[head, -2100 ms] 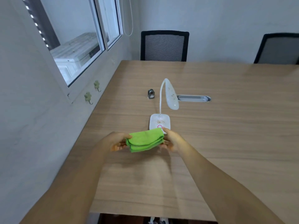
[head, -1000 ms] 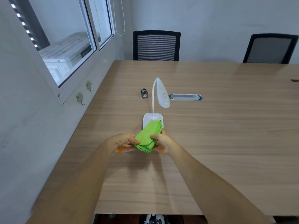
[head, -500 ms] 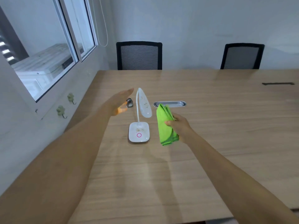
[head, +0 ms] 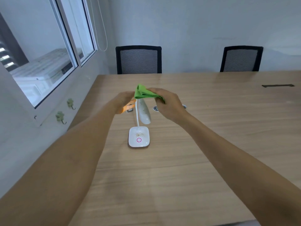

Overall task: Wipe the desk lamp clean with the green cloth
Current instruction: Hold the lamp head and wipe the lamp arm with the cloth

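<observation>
A small white desk lamp (head: 144,111) stands on the wooden table, its square base (head: 138,136) speckled with brown dirt and marked with a pink ring. Its drooping head also shows brown specks. My right hand (head: 167,103) grips the folded green cloth (head: 144,92) and presses it on the top bend of the lamp's neck. My left hand (head: 124,101) is at the left side of the neck top, fingers curled by the cloth; whether it grips the neck is hidden.
The wooden table (head: 211,144) runs along a wall with a window (head: 45,51) on the left. Two black mesh chairs (head: 138,60) (head: 241,59) stand at the far edge. A cable grommet (head: 156,108) lies behind the lamp. Green wall hooks (head: 61,116) sit under the window.
My right hand lifted the cloth from beside the lamp's base up onto the top of its neck. My left hand closed in on the neck from the left.
</observation>
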Tool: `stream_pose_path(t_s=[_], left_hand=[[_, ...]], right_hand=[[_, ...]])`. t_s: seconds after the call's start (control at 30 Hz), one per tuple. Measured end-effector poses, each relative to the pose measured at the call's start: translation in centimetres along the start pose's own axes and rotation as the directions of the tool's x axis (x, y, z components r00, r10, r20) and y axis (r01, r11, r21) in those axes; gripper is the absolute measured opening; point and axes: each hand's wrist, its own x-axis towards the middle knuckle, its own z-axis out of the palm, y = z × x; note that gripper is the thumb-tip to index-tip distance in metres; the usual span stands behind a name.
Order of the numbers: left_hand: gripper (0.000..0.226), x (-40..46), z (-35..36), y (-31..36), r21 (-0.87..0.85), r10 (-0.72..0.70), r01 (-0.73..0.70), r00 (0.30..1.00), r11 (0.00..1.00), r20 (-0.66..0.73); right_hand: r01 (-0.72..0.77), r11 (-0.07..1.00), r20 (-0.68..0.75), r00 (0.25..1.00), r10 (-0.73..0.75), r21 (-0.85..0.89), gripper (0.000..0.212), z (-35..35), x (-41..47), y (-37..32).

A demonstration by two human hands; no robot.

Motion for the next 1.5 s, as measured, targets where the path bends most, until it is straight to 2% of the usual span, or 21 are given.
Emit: stream_pose_path(t_s=[0.1, 0.23, 0.4, 0.53, 0.67, 0.73, 0.9, 1.0, 1.07, 1.2, 1.3, 1.4, 1.5], left_hand=[[0.01, -0.1, 0.2, 0.3, 0.04, -0.004, 0.001, 0.998, 0.999, 0.059], [0.019, -0.2, 0.4, 0.3, 0.03, 0.023, -0.025, 0.999, 0.999, 0.046], [0.024, 0.4, 0.2, 0.0, -0.008, 0.017, -0.017, 0.998, 1.0, 0.055], [0.048, 0.7, 0.4, -0.1, -0.025, 0.007, -0.007, 1.0, 1.0, -0.005], [0.044, 0.4, 0.5, 0.1, -0.03, 0.016, -0.016, 1.0, 0.999, -0.004], [0.035, 0.3, 0.5, 0.2, -0.033, 0.016, -0.016, 1.0, 0.999, -0.005], [0.009, 0.1, 0.6, 0.4, 0.014, 0.015, -0.015, 1.0, 1.0, 0.004], [0.008, -0.3, 0.4, 0.6, 0.083, 0.01, -0.014, 0.999, 0.996, 0.04], [0.005, -0.4, 0.3, 0.6, 0.11, 0.009, -0.016, 0.998, 0.994, 0.065], [0.006, -0.2, 0.1, 0.4, 0.073, 0.029, -0.034, 0.997, 0.997, 0.066], [0.016, 0.0, 0.2, 0.2, 0.059, 0.032, -0.034, 0.998, 0.998, 0.049], [0.033, 0.2, 0.4, 0.2, 0.013, 0.023, -0.023, 1.0, 1.0, 0.006], [0.014, 0.0, 0.6, 0.3, 0.015, 0.007, -0.007, 1.0, 1.0, 0.01]], right_hand=[[0.095, 0.985, 0.095, 0.992, -0.082, -0.141, 0.049, 0.4, 0.0, 0.0], [0.23, 0.947, 0.156, 0.968, -0.199, -0.224, 0.049, 0.3, -1.4, 0.3], [0.363, 0.896, 0.218, 0.925, -0.312, -0.255, 0.052, -0.6, -4.8, 0.6], [0.461, 0.835, 0.238, 0.884, -0.403, -0.299, 0.047, -1.4, -8.1, 1.0], [0.58, 0.732, 0.285, 0.814, -0.506, -0.357, 0.044, -1.9, -10.8, 1.5], [0.598, 0.714, 0.254, 0.801, -0.541, -0.365, 0.045, -2.1, -11.2, 1.7], [0.458, 0.81, -0.025, 0.865, -0.5, -0.367, 0.048, -2.4, -8.0, 0.9], [0.415, 0.824, -0.04, 0.885, -0.465, -0.387, 0.05, -1.9, -4.8, -0.1], [0.382, 0.828, 0.008, 0.91, -0.416, -0.41, 0.048, -1.4, -2.9, -0.6], [0.384, 0.811, 0.209, 0.923, -0.323, -0.442, 0.046, -0.4, -1.4, -0.9], [0.434, 0.795, 0.298, 0.896, -0.33, -0.424, 0.042, -0.2, -2.6, -1.0], [0.533, 0.747, 0.352, 0.84, -0.412, -0.397, 0.046, -0.6, -5.4, -1.2], [0.622, 0.666, 0.399, 0.78, -0.482, -0.411, 0.046, -1.0, -8.4, -1.1]])
